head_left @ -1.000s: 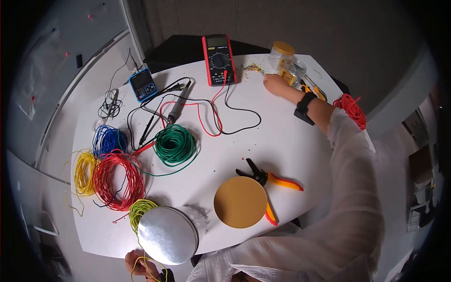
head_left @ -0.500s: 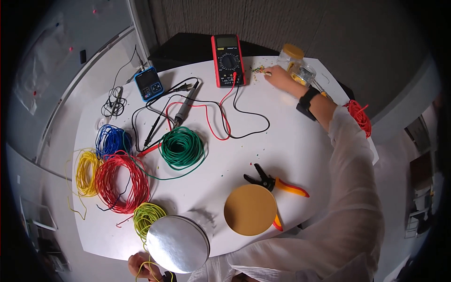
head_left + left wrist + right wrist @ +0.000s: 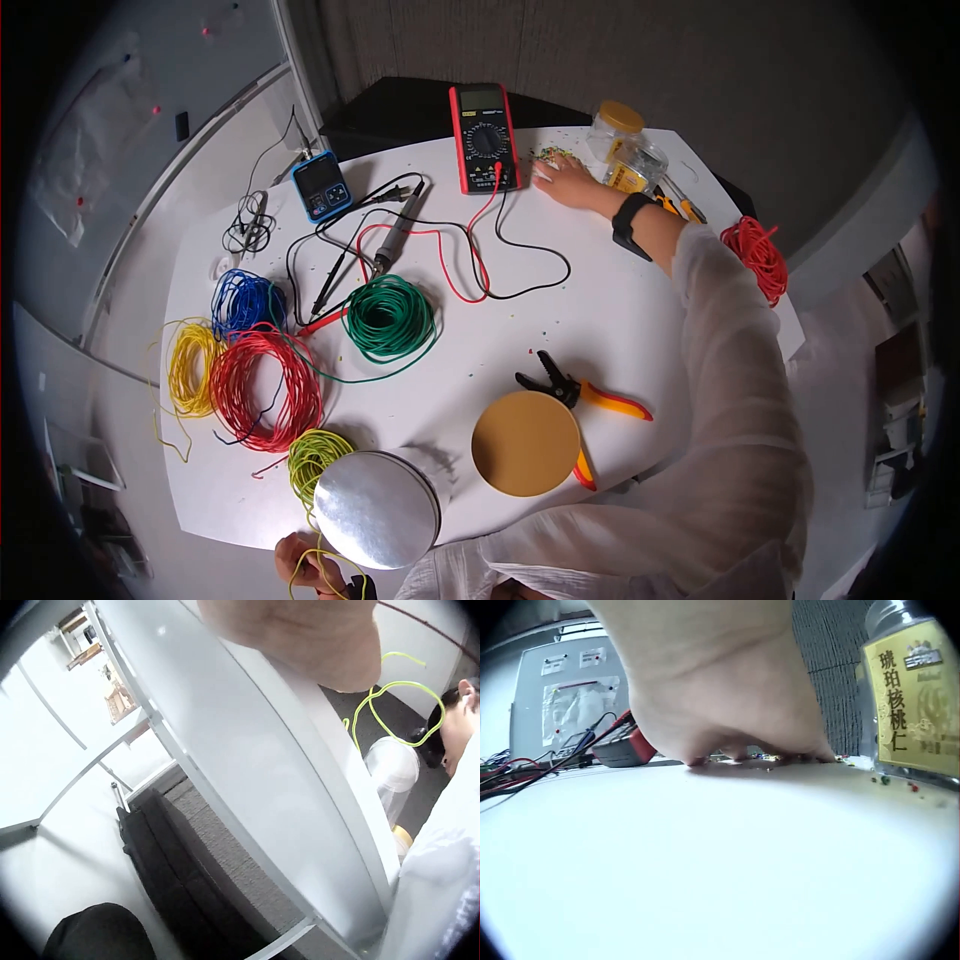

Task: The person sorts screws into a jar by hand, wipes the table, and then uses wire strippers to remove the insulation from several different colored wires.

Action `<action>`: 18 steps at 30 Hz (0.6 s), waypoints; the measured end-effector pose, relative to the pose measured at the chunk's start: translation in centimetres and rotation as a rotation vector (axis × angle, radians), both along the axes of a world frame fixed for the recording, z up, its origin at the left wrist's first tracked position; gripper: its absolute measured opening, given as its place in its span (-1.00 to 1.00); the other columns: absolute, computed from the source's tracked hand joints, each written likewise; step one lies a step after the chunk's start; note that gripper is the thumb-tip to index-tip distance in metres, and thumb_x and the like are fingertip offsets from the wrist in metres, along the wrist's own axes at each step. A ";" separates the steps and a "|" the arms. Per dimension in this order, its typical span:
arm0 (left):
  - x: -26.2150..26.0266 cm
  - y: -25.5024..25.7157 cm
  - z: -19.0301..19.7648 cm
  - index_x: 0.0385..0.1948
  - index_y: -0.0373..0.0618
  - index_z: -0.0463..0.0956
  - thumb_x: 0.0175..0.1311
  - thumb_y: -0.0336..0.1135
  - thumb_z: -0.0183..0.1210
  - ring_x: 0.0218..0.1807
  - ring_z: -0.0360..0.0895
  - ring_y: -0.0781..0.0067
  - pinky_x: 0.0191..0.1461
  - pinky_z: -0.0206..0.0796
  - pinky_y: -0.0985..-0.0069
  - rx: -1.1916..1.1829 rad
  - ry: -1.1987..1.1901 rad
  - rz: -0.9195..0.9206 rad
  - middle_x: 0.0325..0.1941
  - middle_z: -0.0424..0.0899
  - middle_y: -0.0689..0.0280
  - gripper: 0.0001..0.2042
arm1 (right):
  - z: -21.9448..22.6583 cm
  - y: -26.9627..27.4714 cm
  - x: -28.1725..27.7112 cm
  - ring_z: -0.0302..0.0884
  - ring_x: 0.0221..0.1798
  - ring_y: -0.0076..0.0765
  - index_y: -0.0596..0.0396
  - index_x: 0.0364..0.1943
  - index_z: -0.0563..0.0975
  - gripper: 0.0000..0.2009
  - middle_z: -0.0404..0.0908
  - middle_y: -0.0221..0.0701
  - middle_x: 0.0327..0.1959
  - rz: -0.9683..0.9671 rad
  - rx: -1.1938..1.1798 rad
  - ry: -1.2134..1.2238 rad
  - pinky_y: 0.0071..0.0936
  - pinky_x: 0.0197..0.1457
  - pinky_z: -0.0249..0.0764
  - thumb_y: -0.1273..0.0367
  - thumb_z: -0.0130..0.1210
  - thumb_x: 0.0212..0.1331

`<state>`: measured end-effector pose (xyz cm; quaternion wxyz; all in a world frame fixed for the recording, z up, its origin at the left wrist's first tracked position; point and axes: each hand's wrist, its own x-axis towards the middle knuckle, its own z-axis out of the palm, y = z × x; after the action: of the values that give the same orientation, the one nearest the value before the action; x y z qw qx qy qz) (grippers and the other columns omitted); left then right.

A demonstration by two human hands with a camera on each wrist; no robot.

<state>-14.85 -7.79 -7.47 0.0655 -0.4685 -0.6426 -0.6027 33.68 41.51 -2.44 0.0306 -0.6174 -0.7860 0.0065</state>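
Observation:
My right hand (image 3: 568, 186) reaches to the far side of the table, its fingers spread and fingertips down on the white top among a scatter of small multicoloured bits (image 3: 550, 155). In the right wrist view, more bits (image 3: 886, 780) lie beside the clear jar (image 3: 915, 697) with a gold label. The left hand (image 3: 304, 562) rests by the near table edge, fingers loosely curled; a loose end of yellow-green wire (image 3: 318, 553) loops across it in the head view. Only the heel of this hand (image 3: 300, 637) shows in the left wrist view, its fingers hidden.
A red multimeter (image 3: 484, 140) stands left of my right hand. Wire coils, green (image 3: 388, 318), red (image 3: 265, 390) and blue (image 3: 247, 303), lie on the left. Nearer are a silver round lid (image 3: 375, 508), a gold round lid (image 3: 526, 443) and wire strippers (image 3: 610, 400).
My right hand has gone from a curled pose by the jars to the bits, and its fingers are now spread there. The left hand stays by the edge. The head view has shifted slightly.

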 end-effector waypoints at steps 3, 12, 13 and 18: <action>0.1 0.0 0.4 -0.51 -0.32 0.43 0.16 -0.09 0.14 -0.67 0.26 0.57 -0.63 0.04 0.62 0.005 0.008 0.012 -0.65 0.45 0.28 -0.63 | -0.1 2.4 -0.6 -0.13 0.36 0.18 -0.06 0.24 0.18 -0.48 -0.05 0.03 0.31 -0.030 0.000 -0.026 -0.03 0.36 -0.14 0.05 -0.30 0.23; 0.1 1.7 1.3 -0.51 -0.32 0.43 0.16 -0.10 0.14 -0.67 0.27 0.57 -0.63 0.05 0.62 0.025 0.037 0.040 -0.64 0.45 0.28 -0.63 | -4.2 14.8 1.7 0.05 0.28 0.20 0.07 0.18 0.26 -0.55 0.20 0.02 0.20 0.156 0.304 -0.145 -0.07 0.32 0.02 0.28 -0.30 0.18; 0.0 1.6 1.4 -0.51 -0.32 0.43 0.16 -0.10 0.14 -0.67 0.27 0.57 -0.63 0.05 0.62 0.016 0.041 0.040 -0.64 0.45 0.28 -0.63 | -4.1 15.4 1.8 0.07 0.26 0.23 0.07 0.15 0.30 -0.57 0.24 0.00 0.18 0.133 0.343 0.002 -0.05 0.29 0.06 0.28 -0.30 0.21; 0.2 1.8 1.2 -0.50 -0.32 0.43 0.16 -0.10 0.14 -0.66 0.27 0.57 -0.63 0.05 0.62 -0.019 0.024 0.019 -0.64 0.45 0.27 -0.63 | 3.1 6.5 1.8 0.11 0.22 0.26 0.03 0.14 0.31 -0.57 0.23 0.00 0.18 -0.034 0.307 0.074 -0.05 0.26 0.10 0.18 -0.24 0.23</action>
<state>-14.65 -6.04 -6.27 0.0744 -0.4702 -0.6519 -0.5903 35.53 47.98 0.65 0.1535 -0.6179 -0.7657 -0.0913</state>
